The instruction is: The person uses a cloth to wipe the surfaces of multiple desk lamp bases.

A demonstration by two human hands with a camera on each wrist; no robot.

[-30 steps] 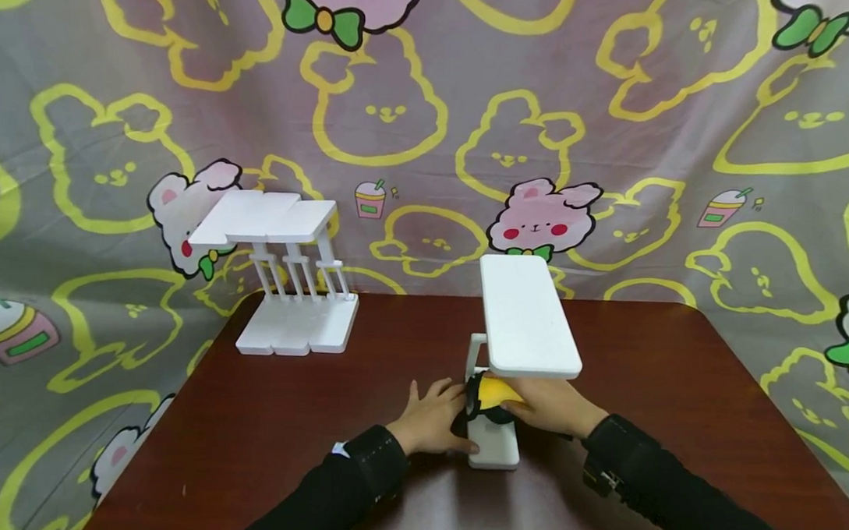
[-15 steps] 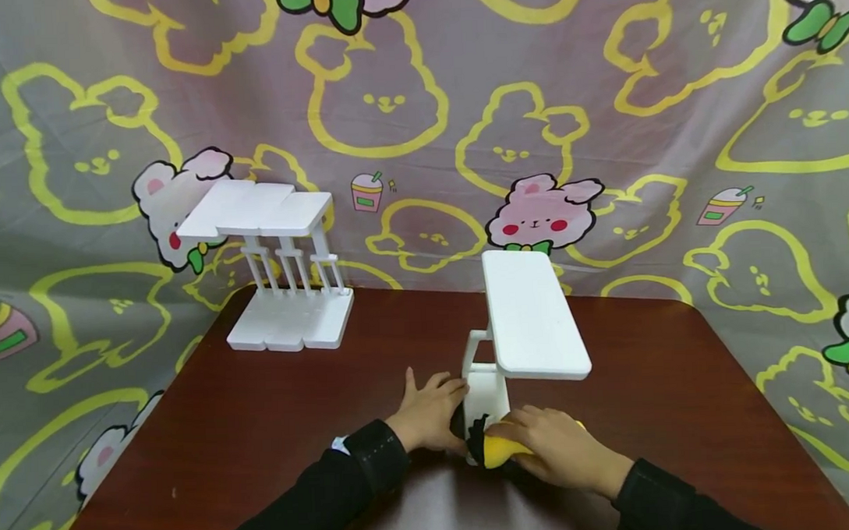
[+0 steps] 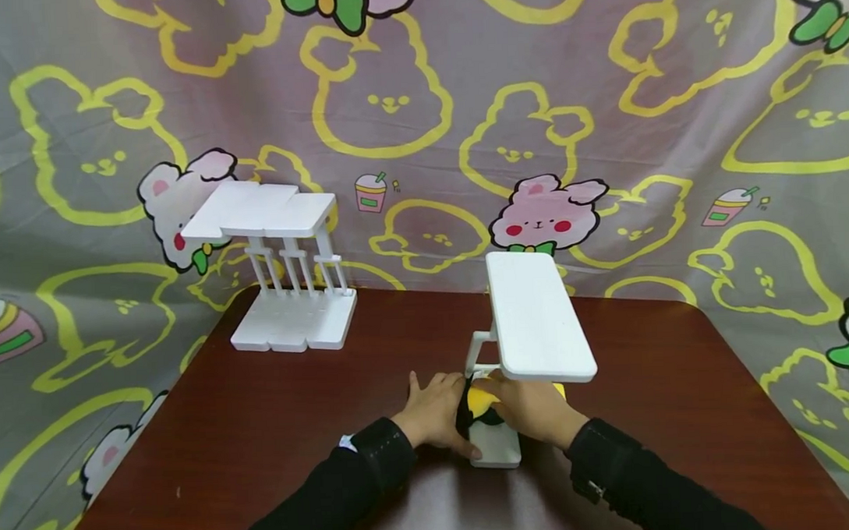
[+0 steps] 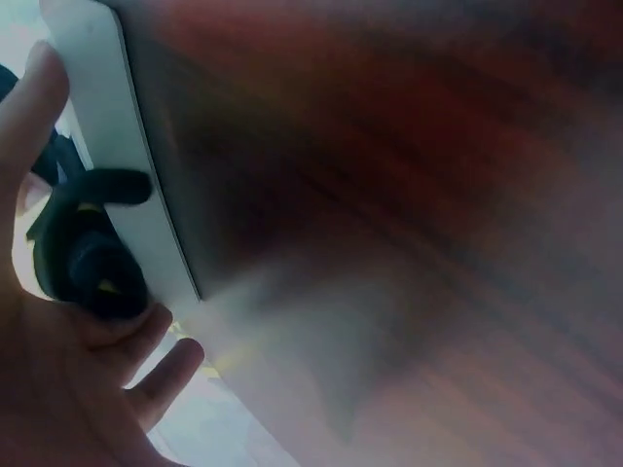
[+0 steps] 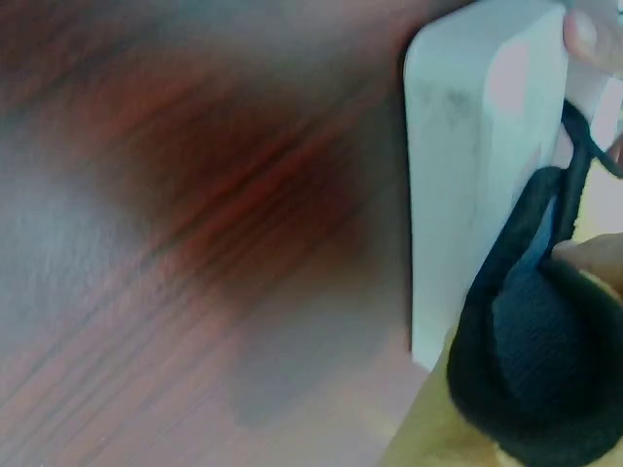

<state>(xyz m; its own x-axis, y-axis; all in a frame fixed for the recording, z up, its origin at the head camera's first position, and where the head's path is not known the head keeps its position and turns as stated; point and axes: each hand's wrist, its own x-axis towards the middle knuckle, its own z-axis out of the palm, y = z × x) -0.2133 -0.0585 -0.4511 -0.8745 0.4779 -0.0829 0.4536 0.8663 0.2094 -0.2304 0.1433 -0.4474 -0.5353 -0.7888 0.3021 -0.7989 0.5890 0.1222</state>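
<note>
The right hand (image 3: 531,409), gripping one yellow-and-black item (image 3: 481,403), is now working farther along one white stand's base (image 3: 496,450), leaving the near end; the left hand (image 3: 437,414) is spreading wide along its left side. Three more stands (image 3: 289,330) are standing far left.

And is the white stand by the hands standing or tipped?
Standing upright: its base sits on the table, its top panel raised above.

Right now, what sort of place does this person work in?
Probably a staged indoor work area: a dark reddish-brown tabletop, a grey fabric backdrop with yellow cartoon outlines, and three flat-topped white stands lined up at the far left.
</note>
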